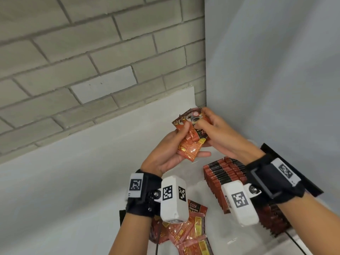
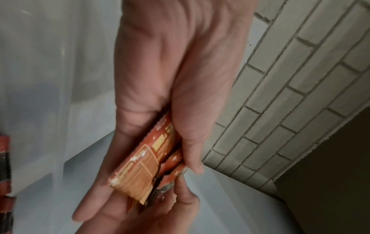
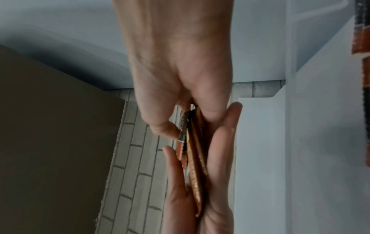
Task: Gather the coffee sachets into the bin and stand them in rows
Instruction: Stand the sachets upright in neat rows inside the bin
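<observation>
Nearest the camera in the head view, a loose heap of flat red-and-orange foil coffee sachets [image 1: 191, 234] lies on the white tabletop [image 1: 73, 181]; one of them reads "D2X". Just to the right, more red sachets with black top edges [image 1: 226, 173] stand packed in tight rows inside a clear plastic bin [image 2: 40, 63], whose translucent wall is plain only in the left wrist view. Both wrists carry black straps with white blocks printed with square black-and-white markers.

Above the bin and heap, the left hand [image 1: 171, 150] cradles a small fanned bundle of red sachets [image 1: 191, 133], fingers beneath and thumb curled over the front. The right hand [image 1: 217, 131] pinches the same bundle from the other side, thumb on the printed face, where a coffee-cup picture shows; the lettering there is too small to read.

The left wrist view shows yellow printed panels on the bundle's back; the right wrist view shows it edge-on, sandwiched between both palms.

Beyond stand a grey brick wall [image 1: 82, 52] and a plain pale panel [image 1: 276, 61].
</observation>
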A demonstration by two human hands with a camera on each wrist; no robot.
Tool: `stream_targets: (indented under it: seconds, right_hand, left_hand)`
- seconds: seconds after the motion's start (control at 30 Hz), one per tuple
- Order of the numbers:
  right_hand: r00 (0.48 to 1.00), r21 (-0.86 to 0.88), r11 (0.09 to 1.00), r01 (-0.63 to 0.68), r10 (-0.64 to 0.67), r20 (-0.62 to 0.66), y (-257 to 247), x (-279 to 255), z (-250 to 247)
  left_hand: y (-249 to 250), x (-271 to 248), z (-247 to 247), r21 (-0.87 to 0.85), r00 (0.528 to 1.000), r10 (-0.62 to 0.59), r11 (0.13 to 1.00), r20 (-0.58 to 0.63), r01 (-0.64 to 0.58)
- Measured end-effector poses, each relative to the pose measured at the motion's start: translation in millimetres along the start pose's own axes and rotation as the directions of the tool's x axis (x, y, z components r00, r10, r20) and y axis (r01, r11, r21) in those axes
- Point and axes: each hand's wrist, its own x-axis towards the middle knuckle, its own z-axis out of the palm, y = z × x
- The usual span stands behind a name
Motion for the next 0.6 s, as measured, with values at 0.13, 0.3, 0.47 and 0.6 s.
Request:
stream_targets:
  seconds: [0.13, 0.3, 0.47, 0.6]
  right_hand:
    - [0.997, -0.170, 0.983, 0.073, -0.074, -0.001, 4, -2, -2]
    - [0.989, -0.392, 0.912, 0.122, -0.147, -0.033, 12, 6, -12]
    - [0.993, -0.273, 0.959, 0.078, -0.098, -0.060, 12, 10, -23]
    - [0.994, -0.236, 0.968, 0.084, -0.100, -0.055, 11, 12, -29]
  left_hand:
    - [-1, -1, -1, 0.022, 0.999, 0.027, 0.999, -0.018, -0.026]
    - [-7, 0, -3, -0.088, 0.996, 0.078, 0.993, -0.048, -0.082]
    - [-7, 2, -7, -0.116, 0.988, 0.108, 0.986, -0.114, -0.121]
    - [-8, 2, -11, 0.016, 0.973, 0.140, 0.990, -0.181, -0.139]
